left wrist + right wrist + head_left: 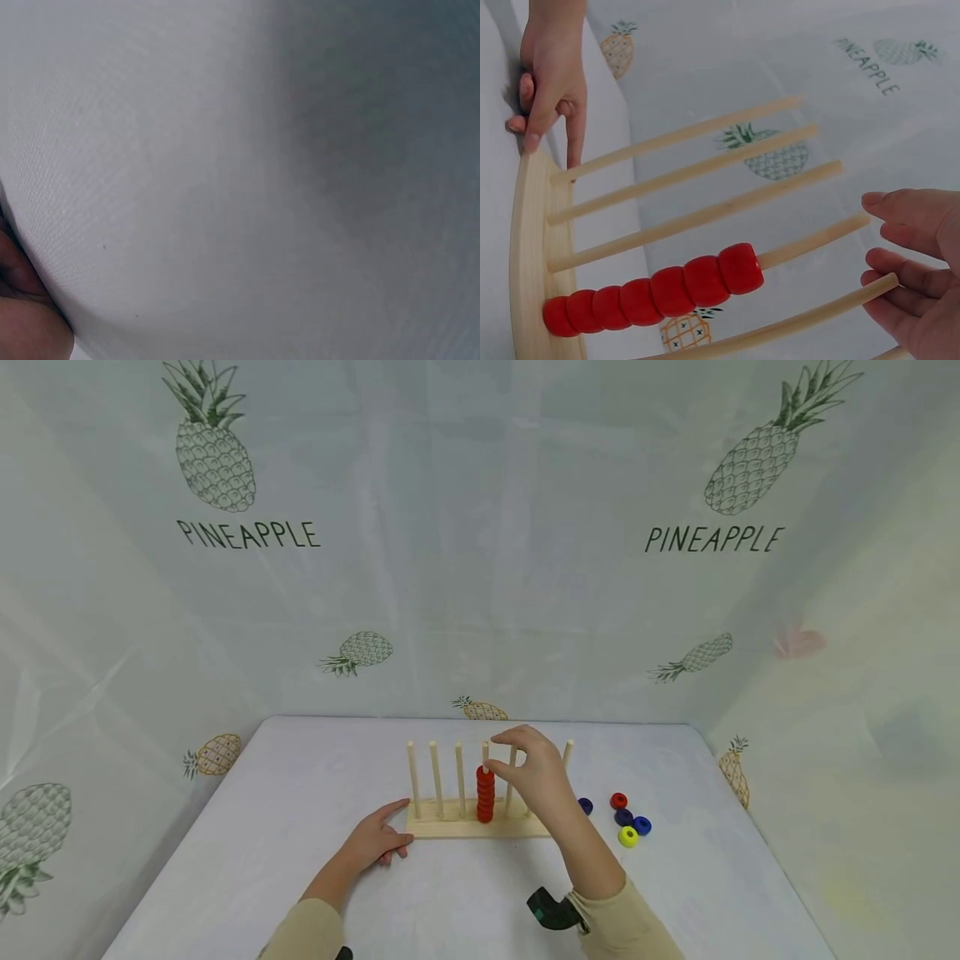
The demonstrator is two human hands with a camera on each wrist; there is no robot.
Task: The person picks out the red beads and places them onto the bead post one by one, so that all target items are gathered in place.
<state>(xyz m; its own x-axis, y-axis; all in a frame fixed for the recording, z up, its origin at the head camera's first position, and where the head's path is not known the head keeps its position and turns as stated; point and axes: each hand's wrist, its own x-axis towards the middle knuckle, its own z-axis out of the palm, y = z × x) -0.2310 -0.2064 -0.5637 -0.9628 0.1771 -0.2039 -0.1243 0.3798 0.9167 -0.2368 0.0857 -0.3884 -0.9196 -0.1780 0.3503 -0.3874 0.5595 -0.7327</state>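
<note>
A wooden peg rack (450,829) stands on the table with a row of upright pegs. One middle peg carries a stack of several red beads (485,795), its bare tip rising above them. My left hand (372,841) grips the rack's left end, thumb at the front edge and index finger at the back. Around the tip of the beaded peg, my right hand (534,770) has thumb and fingers spread apart, holding nothing. The right wrist view shows the red beads (652,296) packed down to the base, with the right hand (922,262) beyond the peg's tip.
Right of the rack lie loose beads: a red one (618,801), a yellow one (627,837) and several blue ones, including a bright blue bead (641,825). A dark blue bead (586,806) sits near the rack's right end. A pineapple-print curtain (480,568) surrounds the white table (300,777).
</note>
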